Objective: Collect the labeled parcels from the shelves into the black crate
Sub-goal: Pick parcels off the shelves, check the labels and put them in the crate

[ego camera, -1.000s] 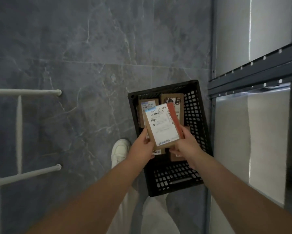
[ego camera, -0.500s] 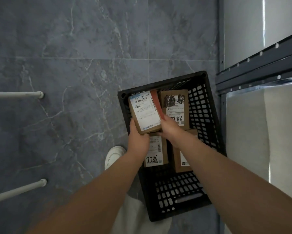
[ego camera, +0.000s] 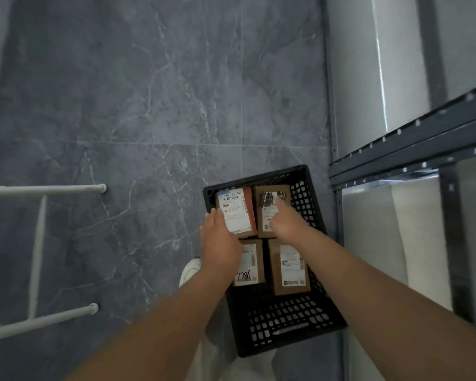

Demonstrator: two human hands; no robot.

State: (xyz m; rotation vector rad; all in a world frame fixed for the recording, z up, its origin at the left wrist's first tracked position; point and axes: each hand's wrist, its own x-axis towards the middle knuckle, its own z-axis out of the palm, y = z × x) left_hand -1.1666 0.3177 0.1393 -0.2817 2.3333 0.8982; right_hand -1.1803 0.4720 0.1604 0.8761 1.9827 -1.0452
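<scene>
The black crate (ego camera: 286,325) stands on the grey floor beside the shelf unit, with brown labeled parcels lying flat in it. At its far left lies a parcel with a white label and a red stripe (ego camera: 235,210). My left hand (ego camera: 220,243) holds that parcel at its near left corner, fingers along its left edge. My right hand (ego camera: 286,224) is off it, and its straight index finger touches the far right parcel (ego camera: 267,210). Two more parcels lie nearer me: one marked 7786 (ego camera: 249,268) and one at the near right (ego camera: 290,268).
A dark metal shelf unit (ego camera: 410,144) with shiny panels rises directly right of the crate. White rack tubes (ego camera: 38,188) stick out at the left. My white shoe (ego camera: 188,270) stands on the floor just left of the crate.
The red-striped parcel went down from above the crate into its far left corner. My right hand let go of it and moved onto the far right parcel.
</scene>
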